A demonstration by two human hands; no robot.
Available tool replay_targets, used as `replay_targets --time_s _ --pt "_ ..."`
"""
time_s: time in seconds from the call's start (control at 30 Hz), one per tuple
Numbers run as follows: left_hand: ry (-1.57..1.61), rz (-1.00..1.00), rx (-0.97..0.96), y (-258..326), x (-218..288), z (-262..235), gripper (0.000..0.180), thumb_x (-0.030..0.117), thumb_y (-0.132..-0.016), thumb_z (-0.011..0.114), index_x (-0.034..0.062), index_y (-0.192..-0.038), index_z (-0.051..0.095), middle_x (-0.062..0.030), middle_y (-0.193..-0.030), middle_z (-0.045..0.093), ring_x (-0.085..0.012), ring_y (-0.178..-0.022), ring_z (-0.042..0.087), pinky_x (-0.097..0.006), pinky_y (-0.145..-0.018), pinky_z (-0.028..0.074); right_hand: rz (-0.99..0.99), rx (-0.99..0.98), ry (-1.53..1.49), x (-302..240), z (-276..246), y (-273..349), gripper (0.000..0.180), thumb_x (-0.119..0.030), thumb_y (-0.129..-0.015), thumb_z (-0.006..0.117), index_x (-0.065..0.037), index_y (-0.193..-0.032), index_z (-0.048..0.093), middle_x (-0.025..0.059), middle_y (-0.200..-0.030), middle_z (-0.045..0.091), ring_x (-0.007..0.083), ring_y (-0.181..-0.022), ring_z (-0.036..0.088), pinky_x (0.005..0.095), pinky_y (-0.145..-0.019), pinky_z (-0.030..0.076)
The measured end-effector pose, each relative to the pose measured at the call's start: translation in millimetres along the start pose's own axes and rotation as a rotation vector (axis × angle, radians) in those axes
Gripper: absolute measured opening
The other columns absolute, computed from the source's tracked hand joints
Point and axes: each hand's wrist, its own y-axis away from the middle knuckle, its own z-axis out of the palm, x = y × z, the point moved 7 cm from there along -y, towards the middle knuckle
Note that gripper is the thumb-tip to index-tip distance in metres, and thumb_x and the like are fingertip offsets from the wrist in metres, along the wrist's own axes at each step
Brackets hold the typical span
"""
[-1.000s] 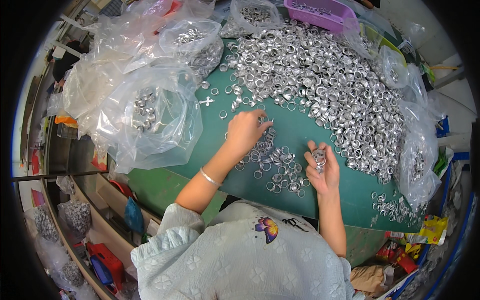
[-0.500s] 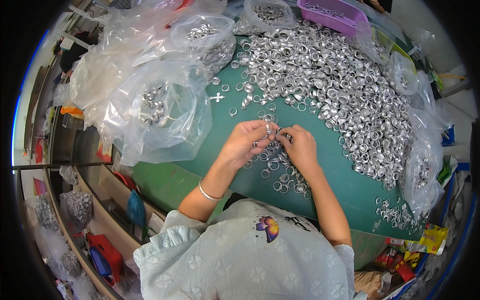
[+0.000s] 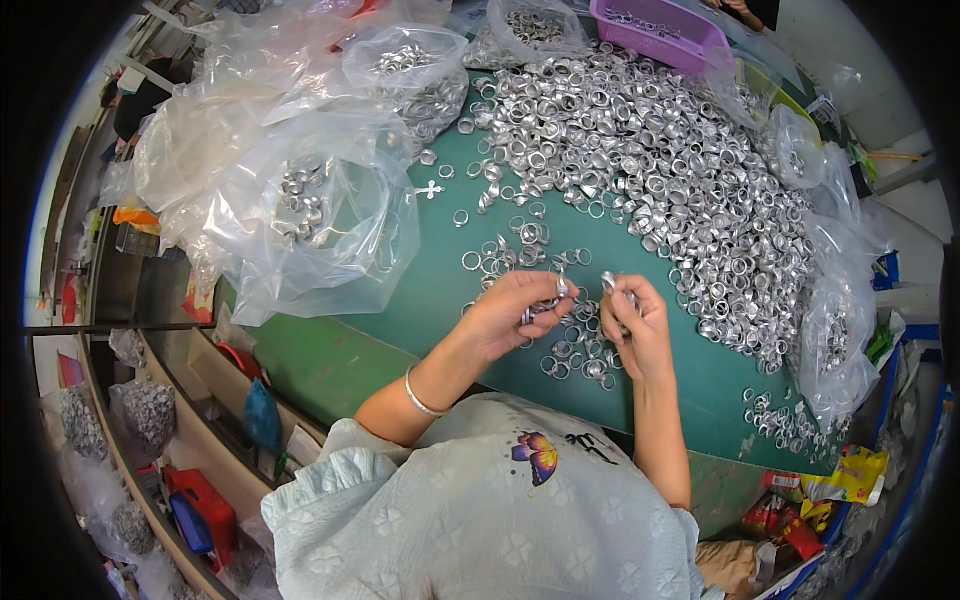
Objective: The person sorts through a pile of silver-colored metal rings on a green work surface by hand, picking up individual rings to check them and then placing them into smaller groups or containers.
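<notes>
My left hand (image 3: 518, 308), with a silver bangle on its wrist, is closed around several silver rings (image 3: 540, 308); one shows at the fingertips. A short gap to the right, my right hand (image 3: 637, 322) pinches a silver ring (image 3: 608, 283) between thumb and fingers. Beneath and around both hands lie loose silver rings (image 3: 577, 352) on the green table (image 3: 440, 290). Beyond them spreads a big heap of similar rings (image 3: 640, 150). A small silver cross (image 3: 430, 189) lies left of the heap, near a few single rings.
An open clear plastic bag (image 3: 320, 225) with some rings stands at the left, and another filled bag (image 3: 420, 75) behind it. A purple basket (image 3: 665, 45) sits at the back. More plastic bags (image 3: 838, 310) line the right edge, with a small ring pile (image 3: 785, 425) nearby.
My hands were together and have moved apart, my right hand going right and toward me with a ring. My left hand has come slightly nearer, showing more loose rings behind it.
</notes>
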Motion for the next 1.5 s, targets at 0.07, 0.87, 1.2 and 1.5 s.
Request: replay_targets --time_s 0.07,0.87,1.2,1.5 --pt "-0.020 -0.051 -0.034 1.0 -6.3 9.1 0.016 0.011 -0.085 0.049 -0.0023 -0.091 0.057 -0.0045 -0.067 0.050 -0.0038 -0.046 0.036 -0.016 -0.036 0.026 -0.124 -0.060 -0.017 -5.6 5.8 8.8 0.010 -0.006 -0.082 0.058 0.000 -0.090 0.053 0.0028 -0.070 0.046 0.0065 -0.048 0.038 0.0187 -0.043 0.027" --pt "-0.118 -0.103 -0.112 13.6 -23.3 39.8 0.015 0.014 -0.084 0.052 0.0005 -0.079 0.057 -0.0035 -0.060 0.051 -0.0044 -0.041 0.037 -0.018 -0.032 0.021 -0.260 -0.062 0.196 -15.9 12.8 40.1 0.006 0.002 -0.077 0.061 0.001 -0.082 0.059 0.0054 -0.077 0.053 0.0049 -0.053 0.044 0.0169 -0.045 0.033" --pt "-0.180 -0.060 -0.097 15.1 -22.1 39.7 0.018 0.016 -0.085 0.051 0.0011 -0.079 0.058 -0.0031 -0.060 0.052 -0.0044 -0.041 0.037 -0.018 -0.033 0.021 -0.216 -0.081 0.105 -12.0 14.2 39.6 0.006 0.004 -0.077 0.059 0.003 -0.083 0.057 0.0065 -0.076 0.052 0.0065 -0.051 0.044 0.0181 -0.044 0.033" --pt "-0.208 -0.046 -0.126 17.2 -21.8 46.5 0.018 0.016 -0.083 0.050 0.0008 -0.078 0.058 -0.0040 -0.055 0.049 -0.0050 -0.038 0.035 -0.019 -0.032 0.020 -0.177 -0.097 -0.081 -8.0 13.9 42.2 0.008 0.002 -0.080 0.055 0.002 -0.087 0.054 0.0084 -0.077 0.051 0.0075 -0.050 0.040 0.0192 -0.043 0.030"
